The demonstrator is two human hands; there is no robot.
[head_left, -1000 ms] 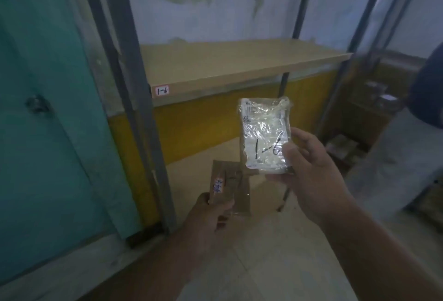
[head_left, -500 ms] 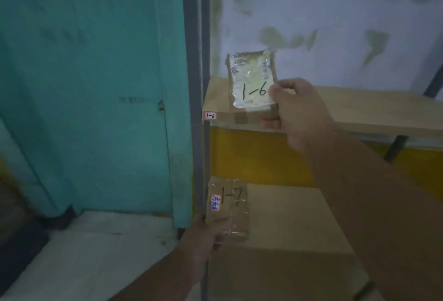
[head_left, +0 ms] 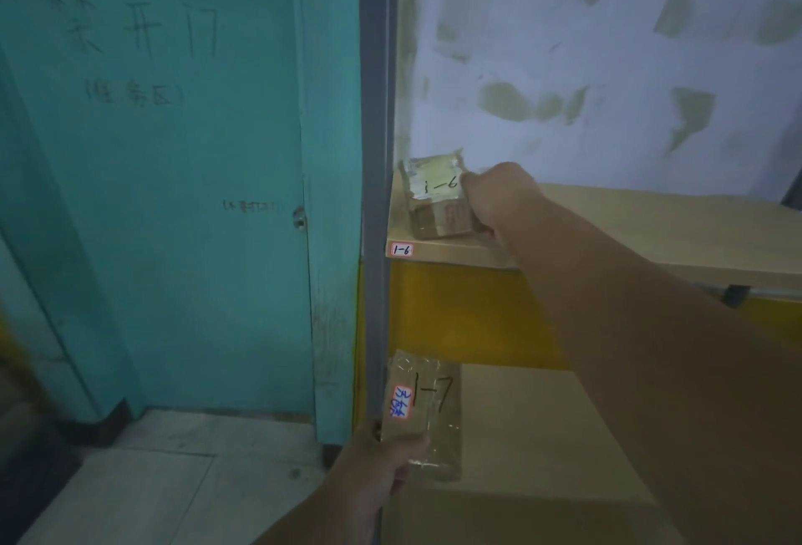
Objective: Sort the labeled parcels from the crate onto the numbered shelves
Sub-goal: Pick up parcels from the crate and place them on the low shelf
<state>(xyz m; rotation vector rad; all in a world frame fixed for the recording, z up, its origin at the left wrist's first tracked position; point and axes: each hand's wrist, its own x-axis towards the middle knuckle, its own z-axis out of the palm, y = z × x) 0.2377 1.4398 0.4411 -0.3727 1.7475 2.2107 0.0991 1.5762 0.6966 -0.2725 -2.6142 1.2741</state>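
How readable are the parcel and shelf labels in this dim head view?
Head view: dim and soft, yet "1-6" reads on the clear-wrapped parcel, the white shelf tag and "1-7" on the brown taped parcel; wide-angle lens bows the grey steel upright.

The parcel [head_left: 436,197] my right hand [head_left: 499,201] holds on the upper shelf [head_left: 607,232] reads "1-6" in black marker. A small red-bordered tag [head_left: 402,249] on that shelf's front edge also reads "1-6". The parcel [head_left: 423,410] in my left hand [head_left: 382,462] reads "1-7", with a small sticker [head_left: 402,402] bearing blue handwriting I cannot make out. The teal door [head_left: 173,175] carries faint handwritten "禁开门", with "(任务区)" beneath it; a smaller line near the lock is illegible.
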